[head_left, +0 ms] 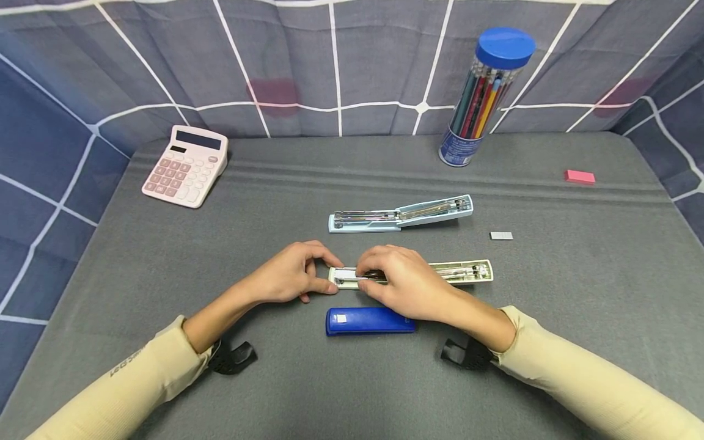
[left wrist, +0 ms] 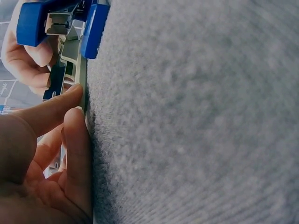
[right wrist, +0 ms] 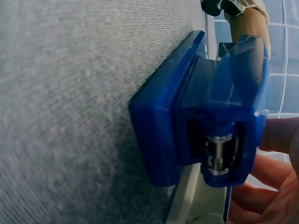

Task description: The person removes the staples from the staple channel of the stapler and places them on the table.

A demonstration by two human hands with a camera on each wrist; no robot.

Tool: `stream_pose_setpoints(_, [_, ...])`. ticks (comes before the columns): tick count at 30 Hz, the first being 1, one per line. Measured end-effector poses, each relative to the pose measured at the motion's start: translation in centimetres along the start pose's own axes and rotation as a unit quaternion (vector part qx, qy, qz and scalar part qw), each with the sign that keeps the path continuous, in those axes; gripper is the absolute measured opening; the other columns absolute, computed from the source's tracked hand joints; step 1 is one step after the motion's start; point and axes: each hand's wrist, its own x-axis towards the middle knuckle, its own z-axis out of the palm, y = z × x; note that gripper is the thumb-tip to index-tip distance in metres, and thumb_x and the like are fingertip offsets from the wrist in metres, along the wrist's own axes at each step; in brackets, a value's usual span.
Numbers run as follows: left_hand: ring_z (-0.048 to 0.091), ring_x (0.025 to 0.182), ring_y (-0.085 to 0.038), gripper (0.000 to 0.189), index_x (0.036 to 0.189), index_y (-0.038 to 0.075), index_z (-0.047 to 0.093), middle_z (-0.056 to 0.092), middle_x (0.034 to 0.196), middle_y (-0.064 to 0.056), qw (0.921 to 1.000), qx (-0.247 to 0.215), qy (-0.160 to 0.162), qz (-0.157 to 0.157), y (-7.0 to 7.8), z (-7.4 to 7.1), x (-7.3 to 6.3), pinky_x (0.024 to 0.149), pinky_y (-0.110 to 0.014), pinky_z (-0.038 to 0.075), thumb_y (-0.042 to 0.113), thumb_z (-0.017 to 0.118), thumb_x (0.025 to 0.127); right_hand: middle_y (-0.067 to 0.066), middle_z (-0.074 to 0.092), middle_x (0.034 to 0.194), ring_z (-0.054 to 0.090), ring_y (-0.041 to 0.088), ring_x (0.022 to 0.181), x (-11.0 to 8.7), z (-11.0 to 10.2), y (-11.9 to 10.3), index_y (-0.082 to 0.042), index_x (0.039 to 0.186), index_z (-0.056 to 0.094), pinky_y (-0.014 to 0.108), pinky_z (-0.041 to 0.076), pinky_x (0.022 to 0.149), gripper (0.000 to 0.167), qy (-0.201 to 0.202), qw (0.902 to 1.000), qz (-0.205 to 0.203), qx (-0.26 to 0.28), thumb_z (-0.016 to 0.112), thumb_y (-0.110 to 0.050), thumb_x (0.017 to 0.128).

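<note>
An opened pale green stapler (head_left: pixel 462 272) lies lengthwise on the table, its metal insides facing up. My left hand (head_left: pixel 288 274) pinches its left end between thumb and fingers. Over its middle, my right hand (head_left: pixel 409 282) grips with thumb and curled fingers at the metal rail; its palm hides part of the stapler. Just nearer to me lies a closed blue stapler (head_left: pixel 368 321), its right end below my right hand. In the right wrist view this blue stapler (right wrist: pixel 159 135) covers most of the pale green one. Beyond my hands rests an opened light blue stapler (head_left: pixel 365 227).
A strip of staples (head_left: pixel 501 236) and a pink block (head_left: pixel 580 177) lie to the right. At the back stand a blue-lidded tube of pencils (head_left: pixel 484 101) and, leftward, a pink calculator (head_left: pixel 186 166). Grid-patterned cloth (head_left: pixel 379 61) rises behind the grey table (head_left: pixel 352 385).
</note>
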Motion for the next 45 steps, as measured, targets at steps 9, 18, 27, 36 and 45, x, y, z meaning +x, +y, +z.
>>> stream_pose_setpoints(9, [0.058, 0.046, -0.018, 0.031, 0.110, 0.006, 0.070, 0.058, 0.104, -0.007, 1.0000, 0.003, -0.006, -0.007, 0.09, -0.01, 0.03, 0.046, -0.033, 0.054, 0.010, 0.082, 0.082, 0.014, 0.062, 0.129, 0.053, 0.027, 0.125, -0.52, -0.33, -0.41, -0.009, 0.106, 0.077, 0.050, 0.042, 0.105, 0.020, -0.023, 0.9979, 0.053, 0.028, 0.070, -0.021, 0.091])
stream_pose_setpoints(18, [0.058, 0.046, -0.019, 0.031, 0.110, 0.006, 0.070, 0.057, 0.102, -0.008, 0.9999, 0.002, -0.004, -0.013, 0.06, 0.10, 0.12, 0.045, -0.033, 0.054, 0.010, 0.082, 0.081, 0.023, 0.057, 0.133, 0.043, 0.036, 0.134, -0.30, -0.50, -0.66, -0.012, 0.094, 0.077, 0.055, 0.035, 0.109, 0.013, -0.028, 0.9961, 0.076, 0.035, 0.067, -0.020, 0.092])
stream_pose_setpoints(27, [0.057, 0.046, -0.019, 0.033, 0.110, 0.006, 0.070, 0.058, 0.102, -0.008, 0.9999, 0.003, 0.001, -0.011, 0.06, 0.10, 0.04, 0.044, -0.034, 0.054, 0.010, 0.083, 0.080, 0.020, 0.061, 0.128, 0.045, 0.033, 0.133, -0.09, -0.30, -0.93, -0.009, 0.094, 0.076, 0.052, 0.035, 0.111, 0.014, -0.033, 0.9926, 0.092, 0.072, 0.066, -0.020, 0.092])
stream_pose_setpoints(36, [0.058, 0.046, -0.019, 0.032, 0.109, 0.006, 0.071, 0.059, 0.103, -0.006, 0.9998, 0.006, 0.003, -0.016, 0.09, 0.11, 0.09, 0.045, -0.034, 0.054, 0.010, 0.083, 0.080, 0.013, 0.065, 0.124, 0.051, 0.027, 0.127, -0.28, -0.08, -0.44, -0.008, 0.095, 0.075, 0.048, 0.038, 0.109, 0.013, -0.022, 0.9861, 0.095, 0.134, 0.067, -0.018, 0.091])
stream_pose_setpoints(45, [0.058, 0.046, -0.019, 0.032, 0.109, 0.006, 0.071, 0.061, 0.104, -0.006, 0.9999, 0.003, 0.004, -0.016, 0.09, 0.12, 0.08, 0.045, -0.034, 0.054, 0.010, 0.083, 0.079, 0.008, 0.065, 0.125, 0.054, 0.019, 0.124, -0.48, 0.19, -0.51, -0.009, 0.102, 0.075, 0.043, 0.043, 0.105, 0.015, -0.001, 0.9874, 0.076, 0.139, 0.066, -0.017, 0.093])
